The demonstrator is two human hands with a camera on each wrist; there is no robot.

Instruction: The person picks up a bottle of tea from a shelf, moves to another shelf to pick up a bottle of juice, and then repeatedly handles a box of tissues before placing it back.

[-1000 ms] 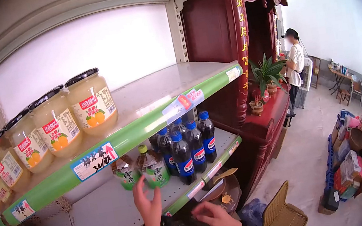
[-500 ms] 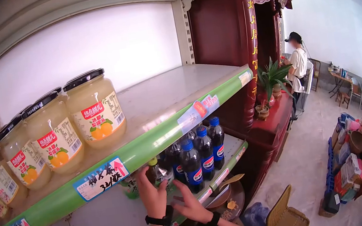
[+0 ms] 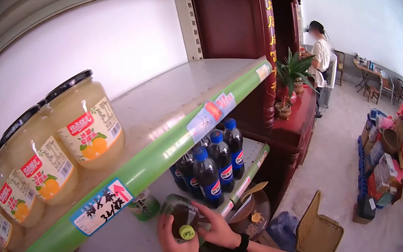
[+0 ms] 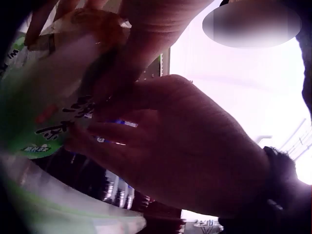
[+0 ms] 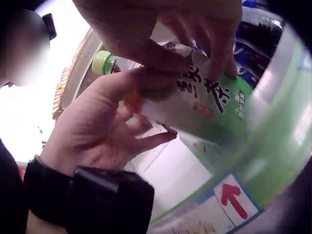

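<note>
A green tea bottle (image 3: pixel 180 214) with a light green cap leans with its cap toward me, between my two hands at the lower shelf. My left hand (image 3: pixel 178 241) grips it from the left, fingers along its side. From the right, my right hand (image 3: pixel 219 228) holds it too, its fingers bent against the label in the right wrist view. Green label with dark characters shows on the tea bottle (image 5: pixel 214 105) there. Another green-labelled bottle (image 3: pixel 145 207) stands behind it on the shelf, partly hidden by the upper shelf edge.
Several cola bottles (image 3: pixel 208 177) with blue caps stand right beside the hands. Large fruit jars (image 3: pixel 88 124) line the upper shelf, whose green price rail (image 3: pixel 159 158) overhangs the lower one. A wicker basket (image 3: pixel 318 226) sits on the floor; a person (image 3: pixel 321 63) stands farther off.
Both hands have closed in on the green tea bottle. It has gone from upright on the shelf to tilted, its cap now toward me. The view has shifted slightly.
</note>
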